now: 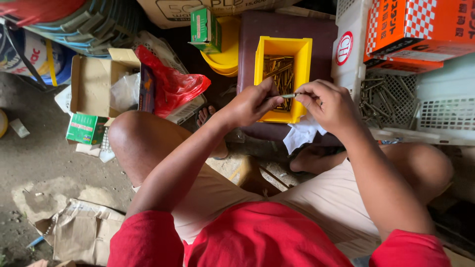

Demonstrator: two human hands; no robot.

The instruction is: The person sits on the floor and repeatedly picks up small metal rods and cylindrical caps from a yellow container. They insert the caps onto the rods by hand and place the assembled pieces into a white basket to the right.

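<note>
Both forearms reach out from the red sleeves toward 12 o'clock and meet over a yellow bin (299,54); the left hand (255,103) is bent at the wrist, knuckles up, fingers curled shut with thumb and forefinger pinching one end of a small screw (287,95); the right hand (329,105) faces it from 3 o'clock, fingers folded, its fingertips closed on the screw's other end; the screw lies level between the two hands, just above the bin's near edge; the bin holds many like screws and rests on a dark stool (287,29); a white cloth (301,134) hangs under the right hand at 6 o'clock; a white basket (435,111) with loose screws sits at 3 o'clock; a red bag (170,84) lies at 9 o'clock, beside the left knee.
</note>
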